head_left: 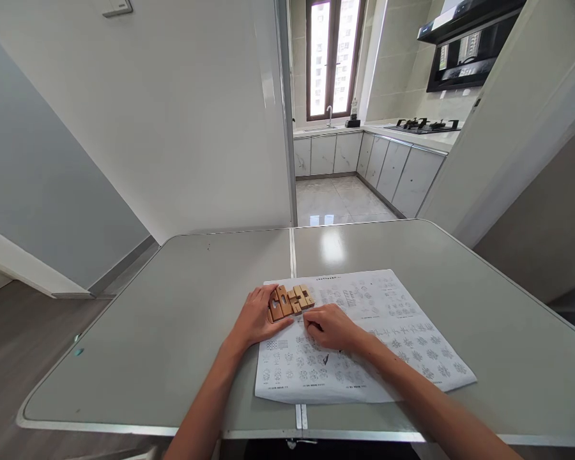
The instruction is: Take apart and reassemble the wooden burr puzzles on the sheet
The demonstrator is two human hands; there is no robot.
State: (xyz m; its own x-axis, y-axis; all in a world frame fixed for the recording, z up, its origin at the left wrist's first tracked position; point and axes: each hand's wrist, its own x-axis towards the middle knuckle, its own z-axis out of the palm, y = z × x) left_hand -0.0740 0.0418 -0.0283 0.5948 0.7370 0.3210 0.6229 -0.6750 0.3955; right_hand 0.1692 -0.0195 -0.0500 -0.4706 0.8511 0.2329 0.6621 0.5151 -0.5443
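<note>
Forearms [412, 387]: near, converging.
Left grip [263, 313]: part-open, clasping wooden blocks [282, 303].
Right grip [332, 326]: curled; contents unclear.
Sheet [383, 316]: brace blocks flat.

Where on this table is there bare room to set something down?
Widest: the tabletop left of the printed sheet, out to the tabletop's left edge, save for scattered small specks. Others: right of the sheet, and beyond its far edge. Crowded: around the slotted wooden blocks, held by the left hand, right hand close beside.
</note>
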